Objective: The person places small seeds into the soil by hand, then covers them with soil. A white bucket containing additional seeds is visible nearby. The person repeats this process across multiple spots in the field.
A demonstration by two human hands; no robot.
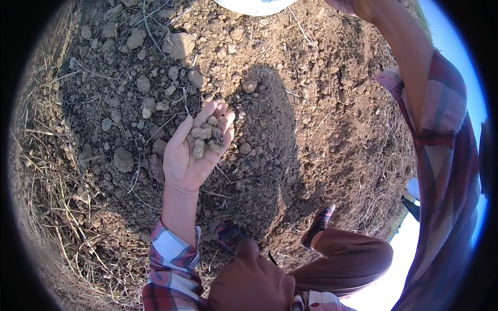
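Observation:
My left hand (190, 151) is palm up with its fingers curled, above the loose soil. Several soil-coated peanuts in their shells (204, 136) rest in its palm and against the fingers. My right arm stretches forward along the right side, and only part of my right hand (347, 5) shows at the top edge. To the left of that hand a white container (260, 7) is cut off by the frame, so its contents cannot be told. The right fingers are out of the picture.
Dry, cloddy soil (327, 128) spreads around me, with larger clods (123, 159) left of my left hand. Dry straw (74, 233) covers the left side. My shoes (321, 223) and bent brown-trousered knees (346, 252) are below. A small white object (413, 188) lies far right.

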